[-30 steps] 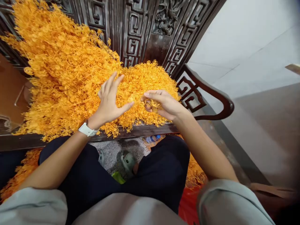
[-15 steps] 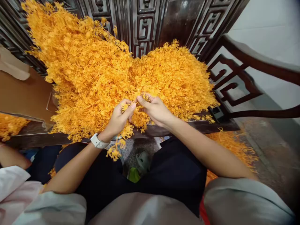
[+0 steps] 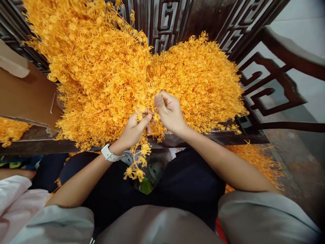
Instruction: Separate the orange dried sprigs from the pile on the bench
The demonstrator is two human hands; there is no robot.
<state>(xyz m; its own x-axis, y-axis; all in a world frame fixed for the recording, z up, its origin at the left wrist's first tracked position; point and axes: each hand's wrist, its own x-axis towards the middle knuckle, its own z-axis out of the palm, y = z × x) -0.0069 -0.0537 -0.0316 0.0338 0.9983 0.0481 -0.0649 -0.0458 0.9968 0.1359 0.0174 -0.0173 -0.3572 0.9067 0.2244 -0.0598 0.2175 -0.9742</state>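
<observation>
My left hand [image 3: 135, 128] is closed, pinching a thin yellow-orange plastic-looking sprig [image 3: 143, 149]. Its branching end dangles below the hand, over my lap. Just to the right and slightly higher, my right hand [image 3: 170, 113] has thumb and fingers pressed together in a pinch. What lies between those fingertips, if anything, is too small to make out. Behind both hands rises a large heap of similar yellow-orange sprigs [image 3: 99, 78], with a second mound [image 3: 200, 81] joined to it on the right.
The heap lies on a dark wooden bench [image 3: 208, 137] with a carved back and an armrest [image 3: 291, 71] at right. A cardboard box [image 3: 25, 98] stands at left. More sprigs [image 3: 256, 162] lie low on the right. Another person's sleeve [image 3: 15, 196] shows at far left.
My hands have drawn slightly apart, the right one rising and turning its fingers upward. The dangling sprig has swung right with my left hand. The view has shifted a little.
</observation>
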